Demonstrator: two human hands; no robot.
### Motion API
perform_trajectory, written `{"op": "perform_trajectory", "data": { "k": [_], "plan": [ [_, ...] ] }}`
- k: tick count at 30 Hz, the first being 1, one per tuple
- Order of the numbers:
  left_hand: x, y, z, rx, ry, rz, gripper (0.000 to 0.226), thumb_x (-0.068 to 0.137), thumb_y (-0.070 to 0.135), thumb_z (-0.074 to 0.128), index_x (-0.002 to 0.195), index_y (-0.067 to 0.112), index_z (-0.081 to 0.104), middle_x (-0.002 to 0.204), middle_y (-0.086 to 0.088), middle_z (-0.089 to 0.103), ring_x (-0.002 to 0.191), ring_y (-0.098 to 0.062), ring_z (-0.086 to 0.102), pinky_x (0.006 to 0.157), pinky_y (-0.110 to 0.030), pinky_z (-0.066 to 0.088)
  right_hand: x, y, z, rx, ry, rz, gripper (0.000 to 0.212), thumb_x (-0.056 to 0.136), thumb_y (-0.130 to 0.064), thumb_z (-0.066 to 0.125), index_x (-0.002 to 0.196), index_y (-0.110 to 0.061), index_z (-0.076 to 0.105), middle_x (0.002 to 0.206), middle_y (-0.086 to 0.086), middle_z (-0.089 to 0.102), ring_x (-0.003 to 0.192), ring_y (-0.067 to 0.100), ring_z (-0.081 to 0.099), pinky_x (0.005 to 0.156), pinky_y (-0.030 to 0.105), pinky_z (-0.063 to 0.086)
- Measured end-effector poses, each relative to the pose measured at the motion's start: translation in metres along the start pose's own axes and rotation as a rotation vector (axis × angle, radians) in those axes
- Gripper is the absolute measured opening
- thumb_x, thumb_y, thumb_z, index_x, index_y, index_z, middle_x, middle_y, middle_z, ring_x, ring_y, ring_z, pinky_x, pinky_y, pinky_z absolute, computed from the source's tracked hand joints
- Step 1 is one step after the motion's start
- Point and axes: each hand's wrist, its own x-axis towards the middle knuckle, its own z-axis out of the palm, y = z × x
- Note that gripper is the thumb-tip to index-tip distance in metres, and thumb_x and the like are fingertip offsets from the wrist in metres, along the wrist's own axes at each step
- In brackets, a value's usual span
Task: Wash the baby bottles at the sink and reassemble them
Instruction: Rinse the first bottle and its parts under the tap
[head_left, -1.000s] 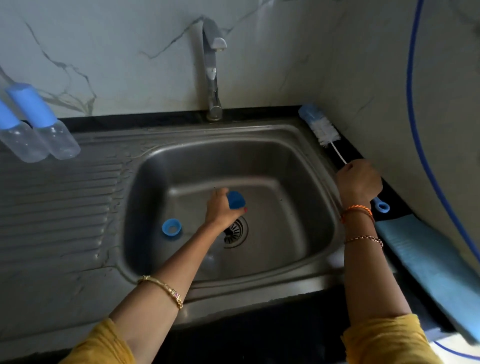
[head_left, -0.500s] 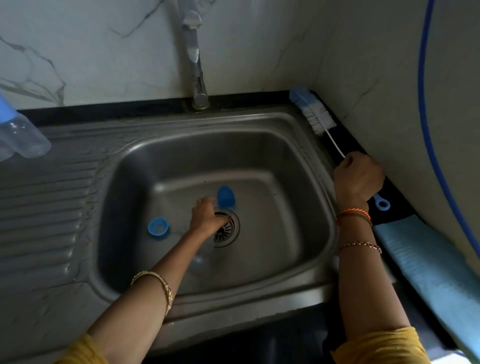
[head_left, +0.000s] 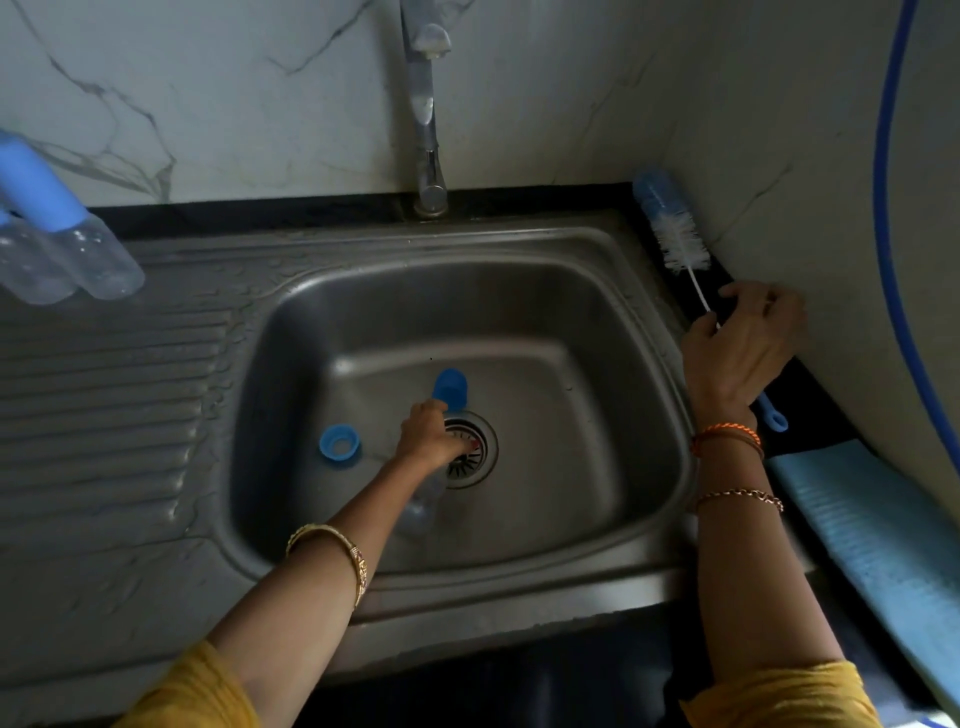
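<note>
At the far left, two capped baby bottles (head_left: 78, 244) lie side by side on the ribbed drainboard (head_left: 104, 389), their blue caps pointing up and left. Moving into the sink (head_left: 597, 322), a blue ring (head_left: 338, 442) sits on the basin floor, open side up, left of your left hand (head_left: 428, 436). That hand reaches down over the drain (head_left: 475, 449); its fingers are curled, but you cannot tell from here whether the grip holds anything. A blue cap (head_left: 450, 388) stands just beyond its knuckles, touching or nearly so. A clear bottle body (head_left: 423, 506) shows faintly under your left forearm. The tap (head_left: 426, 104) rises behind the basin. Further right, the bottle brush (head_left: 675, 234) lies along the dark table (head_left: 810, 395) by the wall. Your right hand (head_left: 740, 345) is over its thin white stem, fingers loosely spread, thumb tip at the wire; the grip looks open rather than closed on it. A light blue mat (head_left: 872, 530) lies at the far right, and a blue hose (head_left: 885, 208) runs down the wall.
</note>
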Motion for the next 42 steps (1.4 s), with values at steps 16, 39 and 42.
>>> {"op": "perform_trajectory", "data": {
  "k": [16,39,42],
  "plan": [
    [-0.005,-0.008,-0.036,-0.151,0.075,-0.018,0.072,0.073,0.021,0.077,0.134,0.005,0.043,0.139,-0.012,0.043,0.128,-0.025,0.043,0.103,-0.030,0.037,-0.064,-0.074,0.008,0.564,-0.526,-0.133,0.028,0.082,-0.006,0.063,0.109,-0.008,0.061,0.092,0.008,0.065,0.076,0.010,0.056,0.071,0.017,0.045],
    [-0.022,-0.014,-0.028,0.108,-0.068,0.112,0.053,0.077,0.028,0.073,0.124,0.014,0.053,0.125,-0.002,0.055,0.116,-0.016,0.051,0.096,-0.025,0.041,0.027,-0.242,0.125,1.629,-1.109,1.248,0.030,0.093,-0.020,0.054,0.111,0.005,0.053,0.134,0.026,0.046,0.123,0.035,0.048,0.104,0.040,0.041],
    [-0.018,-0.013,-0.028,0.146,-0.044,0.116,0.052,0.078,0.028,0.071,0.125,0.016,0.051,0.126,-0.002,0.054,0.116,-0.016,0.051,0.096,-0.027,0.042,0.028,-0.248,0.129,1.670,-1.065,1.270,0.012,0.091,-0.012,0.056,0.091,0.000,0.057,0.134,0.024,0.046,0.122,0.036,0.049,0.102,0.037,0.044]
  ]
}}
